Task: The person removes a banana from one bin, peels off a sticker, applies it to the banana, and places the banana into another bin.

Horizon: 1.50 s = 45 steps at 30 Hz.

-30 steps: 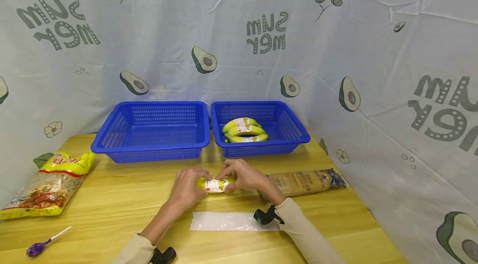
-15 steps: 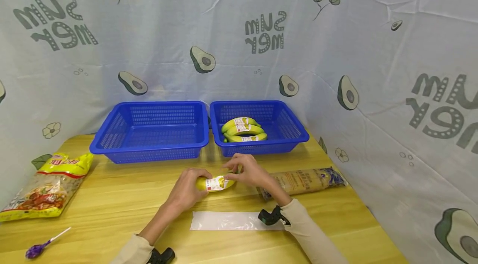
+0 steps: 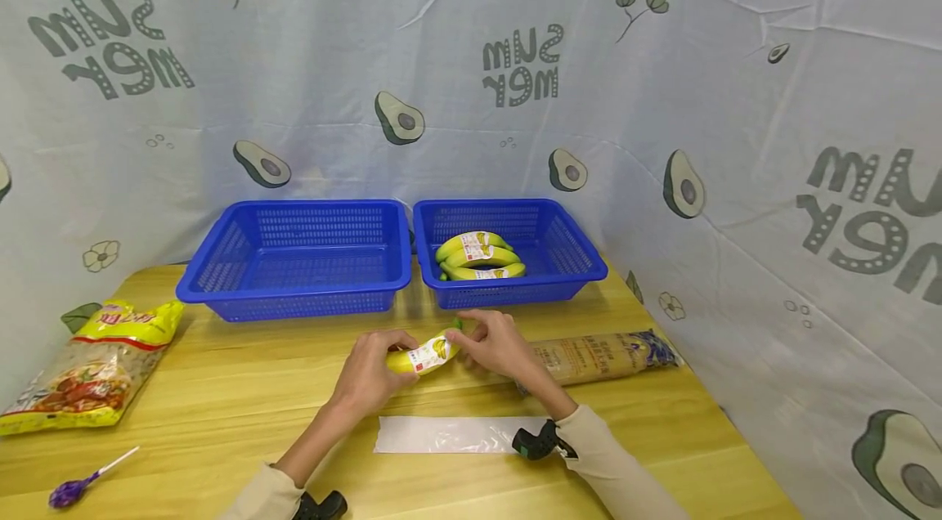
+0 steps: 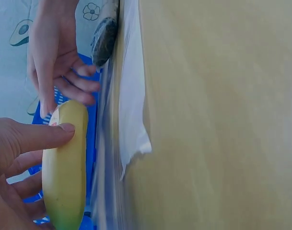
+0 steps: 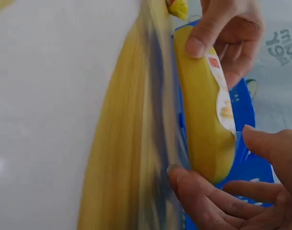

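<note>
In the head view my left hand (image 3: 368, 369) holds the left end of a yellow banana (image 3: 427, 356) with a white label. The left wrist view shows the left thumb (image 4: 50, 136) pressed on the banana's side, the fingers behind it. My right hand (image 3: 495, 346) is at the banana's other, green-tipped end. In the right wrist view its thumb (image 5: 261, 141) stands just off the label, and its fingers are spread loosely below the banana's end. Whether a right fingertip touches the peel is hard to tell. Below the hands lies a white strip (image 3: 445, 435).
Behind the hands are two blue baskets: the left basket (image 3: 294, 299), and the right basket (image 3: 570, 279) with labelled bananas (image 3: 478, 256) inside. A long brown package (image 3: 603, 358) lies at right. At left are a yellow food bag (image 3: 96, 365) and a purple lollipop (image 3: 72, 492).
The banana has tilted, its right end swinging up and away. My right hand lifted its fingers off that end and shifted right; the left hand kept its hold.
</note>
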Motion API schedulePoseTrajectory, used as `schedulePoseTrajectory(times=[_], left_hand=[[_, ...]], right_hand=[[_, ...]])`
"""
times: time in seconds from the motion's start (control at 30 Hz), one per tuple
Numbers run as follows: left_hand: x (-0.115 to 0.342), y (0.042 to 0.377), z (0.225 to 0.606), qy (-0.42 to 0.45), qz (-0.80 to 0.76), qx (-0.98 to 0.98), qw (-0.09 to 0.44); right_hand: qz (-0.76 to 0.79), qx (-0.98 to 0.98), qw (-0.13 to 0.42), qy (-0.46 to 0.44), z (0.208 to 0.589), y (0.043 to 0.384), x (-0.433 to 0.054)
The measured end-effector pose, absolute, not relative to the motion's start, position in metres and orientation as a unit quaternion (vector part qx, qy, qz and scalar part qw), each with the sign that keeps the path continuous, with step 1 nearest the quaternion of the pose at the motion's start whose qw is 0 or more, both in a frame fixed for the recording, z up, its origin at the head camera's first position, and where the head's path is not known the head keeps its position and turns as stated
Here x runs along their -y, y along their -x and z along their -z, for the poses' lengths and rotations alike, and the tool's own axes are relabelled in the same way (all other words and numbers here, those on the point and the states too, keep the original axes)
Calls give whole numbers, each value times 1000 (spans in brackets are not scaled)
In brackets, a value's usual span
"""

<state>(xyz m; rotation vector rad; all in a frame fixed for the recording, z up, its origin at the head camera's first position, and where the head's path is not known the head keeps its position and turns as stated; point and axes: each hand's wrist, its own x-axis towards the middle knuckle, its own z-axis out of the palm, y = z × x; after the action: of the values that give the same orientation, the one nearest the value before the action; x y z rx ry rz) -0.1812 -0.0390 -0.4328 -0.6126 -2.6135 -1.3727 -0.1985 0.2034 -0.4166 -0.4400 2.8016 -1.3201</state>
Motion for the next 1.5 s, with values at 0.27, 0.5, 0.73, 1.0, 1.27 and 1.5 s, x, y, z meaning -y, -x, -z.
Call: schedulePoseTrajectory(times=[0.27,0.5,0.73,1.0,1.27,1.5], left_hand=[[30,172,430,198,454,864,90],[19,165,431,206,448,864,99],[21,167,428,191,504,839,69],[26,185,423,139,591,794,35],[21,202,415,58,701,710,-31],[14,217,412,-3,771,633,-68]], right_hand=[[542,-835,58,77,423,197,-196],[608,-789,84,29,426,200,-198],[624,-774,95,44,424,203,-207],[630,-767,115,41,419,205,-221],[609,-777,142,74,410,205,-236],[561,-807,162,88,394,204,-250]])
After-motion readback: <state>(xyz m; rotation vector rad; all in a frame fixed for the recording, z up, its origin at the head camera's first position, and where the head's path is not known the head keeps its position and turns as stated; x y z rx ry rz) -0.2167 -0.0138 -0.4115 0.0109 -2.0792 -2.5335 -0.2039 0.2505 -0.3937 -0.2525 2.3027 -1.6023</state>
